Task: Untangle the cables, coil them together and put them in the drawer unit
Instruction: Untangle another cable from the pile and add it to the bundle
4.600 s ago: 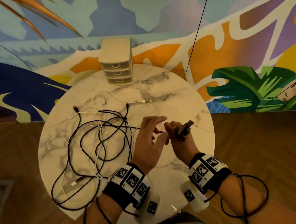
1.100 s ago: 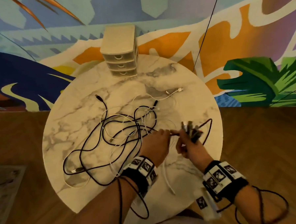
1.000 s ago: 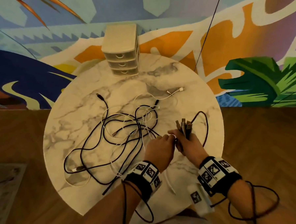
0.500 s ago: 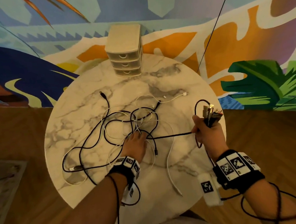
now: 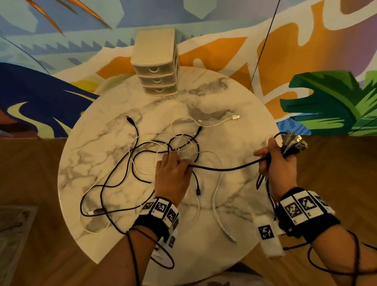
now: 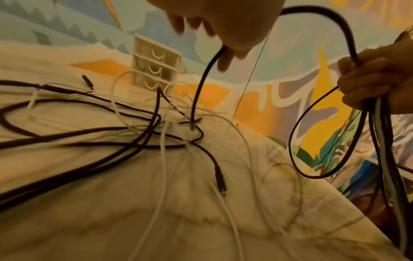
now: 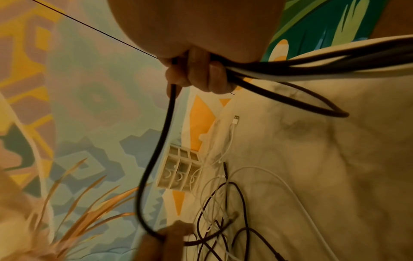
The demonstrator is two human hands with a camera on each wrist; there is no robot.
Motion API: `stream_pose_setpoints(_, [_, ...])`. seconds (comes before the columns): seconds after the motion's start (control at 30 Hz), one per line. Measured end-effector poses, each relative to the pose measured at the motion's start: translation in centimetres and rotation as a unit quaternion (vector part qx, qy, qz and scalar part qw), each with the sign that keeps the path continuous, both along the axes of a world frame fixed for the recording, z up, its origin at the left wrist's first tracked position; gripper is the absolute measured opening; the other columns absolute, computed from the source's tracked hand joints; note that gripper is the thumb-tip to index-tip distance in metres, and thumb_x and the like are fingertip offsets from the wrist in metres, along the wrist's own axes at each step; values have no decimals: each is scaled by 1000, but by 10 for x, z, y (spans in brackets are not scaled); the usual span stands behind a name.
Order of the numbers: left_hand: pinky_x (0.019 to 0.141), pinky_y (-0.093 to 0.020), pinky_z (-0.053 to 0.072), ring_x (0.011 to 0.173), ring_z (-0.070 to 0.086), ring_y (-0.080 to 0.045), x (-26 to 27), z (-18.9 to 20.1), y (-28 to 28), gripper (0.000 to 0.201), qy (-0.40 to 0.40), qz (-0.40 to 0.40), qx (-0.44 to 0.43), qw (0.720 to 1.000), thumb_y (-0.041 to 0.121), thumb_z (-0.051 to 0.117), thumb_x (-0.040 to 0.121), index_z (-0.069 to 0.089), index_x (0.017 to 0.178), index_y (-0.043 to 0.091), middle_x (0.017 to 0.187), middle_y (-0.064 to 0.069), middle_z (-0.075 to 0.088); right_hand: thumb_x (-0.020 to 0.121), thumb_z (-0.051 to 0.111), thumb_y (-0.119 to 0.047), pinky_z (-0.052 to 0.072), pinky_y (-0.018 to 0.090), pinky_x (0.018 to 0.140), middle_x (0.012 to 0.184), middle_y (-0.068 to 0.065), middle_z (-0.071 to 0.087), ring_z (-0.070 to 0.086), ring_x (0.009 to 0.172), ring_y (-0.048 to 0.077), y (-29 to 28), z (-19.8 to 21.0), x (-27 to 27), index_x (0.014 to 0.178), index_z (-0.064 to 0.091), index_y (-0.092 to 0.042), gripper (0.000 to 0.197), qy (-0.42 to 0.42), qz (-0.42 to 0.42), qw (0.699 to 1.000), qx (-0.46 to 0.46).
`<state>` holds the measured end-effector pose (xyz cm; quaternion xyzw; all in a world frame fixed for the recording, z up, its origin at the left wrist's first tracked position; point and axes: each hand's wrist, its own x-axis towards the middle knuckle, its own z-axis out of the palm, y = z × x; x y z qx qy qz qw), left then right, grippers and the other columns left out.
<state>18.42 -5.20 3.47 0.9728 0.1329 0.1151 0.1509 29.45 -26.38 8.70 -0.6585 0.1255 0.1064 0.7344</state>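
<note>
A tangle of black and white cables [image 5: 140, 158] lies on the round marble table [image 5: 235, 96]. My left hand [image 5: 173, 170] sits on the tangle's right side, with its fingers curled round a black cable [image 5: 228, 168]. That cable runs nearly taut to my right hand [image 5: 275, 160] at the table's right edge. The right hand grips a bundle of cable ends [image 5: 292, 144], plugs pointing up and right, and strands [image 7: 312, 70] trail out below the fist. The beige three-drawer unit [image 5: 156, 63] stands at the far edge with its drawers closed.
A white cable with a USB plug [image 5: 235, 117] lies apart, right of the tangle. Another white strand [image 5: 217, 207] trails toward the near edge. A painted wall rises behind the table and wooden floor surrounds it. Black sensor leads hang from both wrists.
The hands were together at the table's near right. The right hand has moved out to the right edge with the bundle, and the left went into the tangle, stretching the black cable between them.
</note>
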Motion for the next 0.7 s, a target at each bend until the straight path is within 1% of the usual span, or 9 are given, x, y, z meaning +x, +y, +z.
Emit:
stream_pose_setpoints(0.1, [70, -37, 47, 90, 59, -28, 0, 1, 7, 26, 85, 39, -110, 990, 31, 48, 95, 66, 99, 12, 96, -6, 62, 97, 50, -39, 26, 23, 40, 55, 9, 46, 32, 37, 10, 1, -3, -3, 45, 64, -22, 56, 12, 6, 1000, -9])
stream_pose_setpoints(0.2, [64, -28, 44, 80, 57, -19, -4, 18, 14, 17, -61, 39, -127, 989, 21, 52, 90, 66, 95, 13, 90, -2, 60, 96, 51, -40, 26, 21, 39, 44, 0, 43, 32, 36, 10, -3, -3, -5, 47, 61, -17, 55, 13, -4, 1000, 1])
stream_pose_setpoints(0.27, [62, -26, 40, 74, 54, -14, -5, 30, 18, 18, -89, 25, -108, 990, 24, 52, 91, 66, 90, 13, 84, 0, 60, 96, 51, -39, 25, 21, 38, 41, -3, 43, 32, 36, 10, -4, 0, -5, 47, 60, -17, 54, 11, -18, 1000, 11])
stream_pose_setpoints(0.33, [58, -28, 37, 66, 55, -14, -8, 35, 19, 25, 28, 12, -153, 988, 30, 52, 95, 65, 84, 11, 72, 2, 59, 97, 51, -37, 25, 21, 38, 45, -3, 47, 34, 36, 8, -5, 5, -3, 42, 62, -21, 58, 13, -32, 999, 20])
stream_pose_setpoints(0.37, [58, -28, 38, 62, 55, -14, -12, 36, 17, 28, 124, 3, -212, 969, 31, 52, 95, 66, 82, 11, 67, 3, 59, 97, 51, -36, 25, 21, 38, 46, -3, 49, 34, 36, 7, -6, 7, -3, 40, 62, -25, 59, 14, -37, 999, 22])
stream_pose_setpoints(0.43, [64, -30, 46, 61, 60, -15, -22, 36, 7, 28, 288, -34, -346, 892, 28, 52, 95, 68, 78, 13, 62, 3, 63, 97, 50, -35, 25, 20, 38, 47, -4, 50, 34, 36, 6, -7, 10, -3, 40, 63, -27, 59, 19, -42, 999, 23])
stream_pose_setpoints(0.53, [74, -30, 49, 62, 61, -10, -36, 32, -11, 41, 430, -129, -316, 836, 44, 48, 95, 70, 81, 13, 64, 2, 67, 97, 51, -35, 26, 19, 37, 41, -5, 44, 33, 34, 6, -12, 13, -10, 48, 57, -16, 53, 28, -43, 999, 19])
stream_pose_setpoints(0.63, [75, -31, 48, 76, 60, -12, -29, 33, -30, 41, 413, -184, -217, 865, 55, 51, 89, 65, 100, 19, 84, 1, 66, 97, 51, -33, 25, 18, 37, 37, -5, 40, 31, 33, 7, -22, 18, -21, 51, 54, -11, 51, 28, -44, 998, 19])
stream_pose_setpoints(0.7, [70, -30, 47, 76, 56, -12, -16, 43, -51, 41, 345, -206, -206, 892, 57, 53, 87, 57, 114, 26, 82, 6, 59, 98, 50, -33, 24, 19, 38, 36, -4, 38, 29, 32, 8, -30, 22, -30, 52, 55, -10, 51, 17, -39, 999, 8])
